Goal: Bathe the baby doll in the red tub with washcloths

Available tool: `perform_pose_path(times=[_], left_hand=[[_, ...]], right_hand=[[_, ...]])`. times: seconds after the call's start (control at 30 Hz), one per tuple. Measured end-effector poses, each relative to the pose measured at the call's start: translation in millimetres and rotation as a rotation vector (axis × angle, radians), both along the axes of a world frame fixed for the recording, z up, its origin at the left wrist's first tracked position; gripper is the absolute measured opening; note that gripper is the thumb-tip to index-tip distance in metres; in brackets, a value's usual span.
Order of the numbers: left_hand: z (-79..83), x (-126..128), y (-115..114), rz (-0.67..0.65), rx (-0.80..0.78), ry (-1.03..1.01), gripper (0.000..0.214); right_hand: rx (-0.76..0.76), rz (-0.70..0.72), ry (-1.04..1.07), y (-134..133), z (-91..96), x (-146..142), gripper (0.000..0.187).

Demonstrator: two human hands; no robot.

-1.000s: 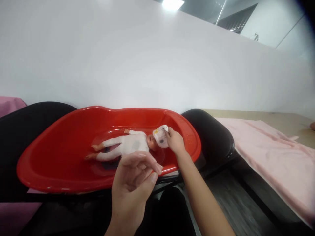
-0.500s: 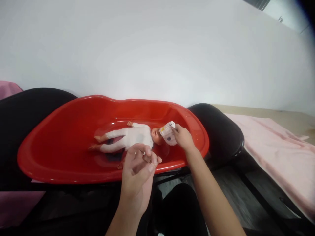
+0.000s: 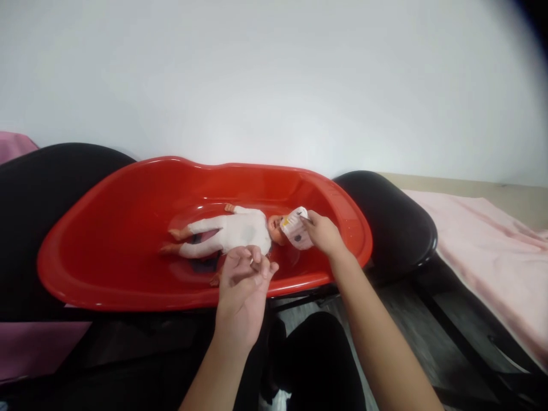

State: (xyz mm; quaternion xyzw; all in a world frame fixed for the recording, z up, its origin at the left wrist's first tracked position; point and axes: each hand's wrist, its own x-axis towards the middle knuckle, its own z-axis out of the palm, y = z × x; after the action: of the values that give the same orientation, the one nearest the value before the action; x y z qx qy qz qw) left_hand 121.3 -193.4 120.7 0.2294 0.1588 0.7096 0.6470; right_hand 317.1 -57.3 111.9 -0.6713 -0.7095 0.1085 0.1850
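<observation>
Red glossy plastic tub (image 3: pixel 107 251) holds a doll with a white body and bare feet (image 3: pixel 244 225), lying on its back. White cloth with yellow and dark markings (image 3: pixel 296 231) hides part of its head; contact cannot be confirmed. Judged good practice: pinch the cloth lightly, spread it smooth, avoid dragging the head. Right hand (image 3: pixel 324 231): thumb and fingers closed on the cloth's edge. Left hand (image 3: pixel 240 288): half open, fingers curled, before the tub's near rim; no held object discernible.
</observation>
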Motion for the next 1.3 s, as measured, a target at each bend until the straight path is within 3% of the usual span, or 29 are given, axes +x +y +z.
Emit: perform_pose_path(times=[1.3], left_hand=[[1.9,7.1,-3.0,0.049,0.007,0.196,0.027]], right_hand=[[-0.046,0.062,-0.059,-2.9,-2.2,-3.7,0.031]])
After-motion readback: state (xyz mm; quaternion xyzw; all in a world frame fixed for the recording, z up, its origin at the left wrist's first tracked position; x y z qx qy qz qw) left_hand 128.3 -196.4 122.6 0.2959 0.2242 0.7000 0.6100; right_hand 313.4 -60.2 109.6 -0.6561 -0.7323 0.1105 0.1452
